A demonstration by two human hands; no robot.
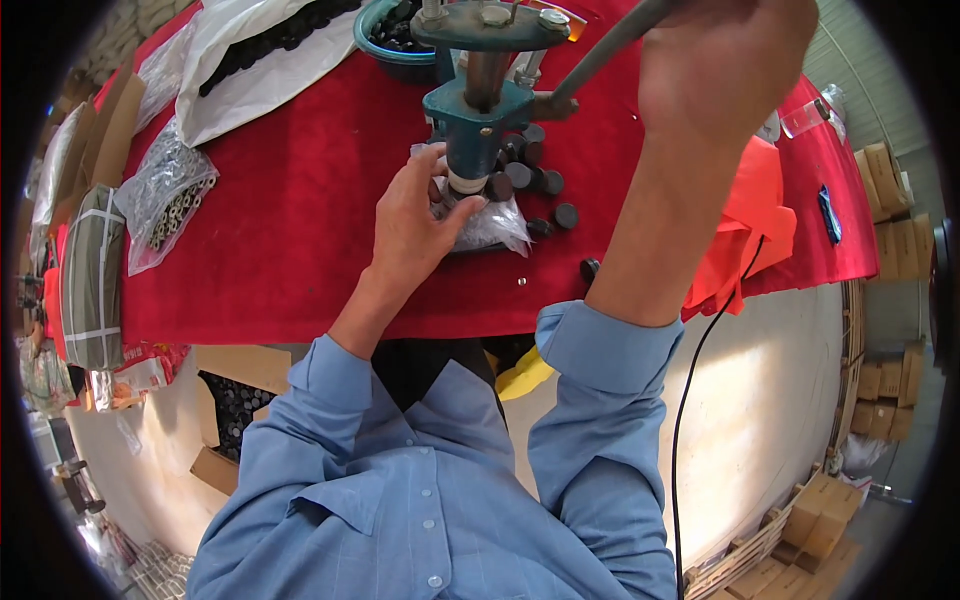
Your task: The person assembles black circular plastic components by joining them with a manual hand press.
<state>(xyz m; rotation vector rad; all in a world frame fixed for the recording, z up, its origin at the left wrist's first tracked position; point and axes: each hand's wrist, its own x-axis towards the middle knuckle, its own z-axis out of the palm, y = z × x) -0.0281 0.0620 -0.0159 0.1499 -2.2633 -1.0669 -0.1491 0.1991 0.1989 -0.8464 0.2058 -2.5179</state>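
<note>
- Standing on velvety red cloth (300, 290) ahead of the person: one green metal press (475, 130) with a cylindrical, pale-banded lower end.
- Left hand (415, 205): half curled, thumb and fingers around that end; cannot tell whether it grips anything.
- Right hand (730, 60): raised beside one metal lever (610, 50), its fingers hidden, grip unclear.
- Near the press: one crinkled plastic bag (505, 226), at least six round black caps (565, 216).

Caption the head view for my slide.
Left hand at the tip of a teal hand press, right hand raised at its lever, black cylindrical pieces on red cloth.
</note>
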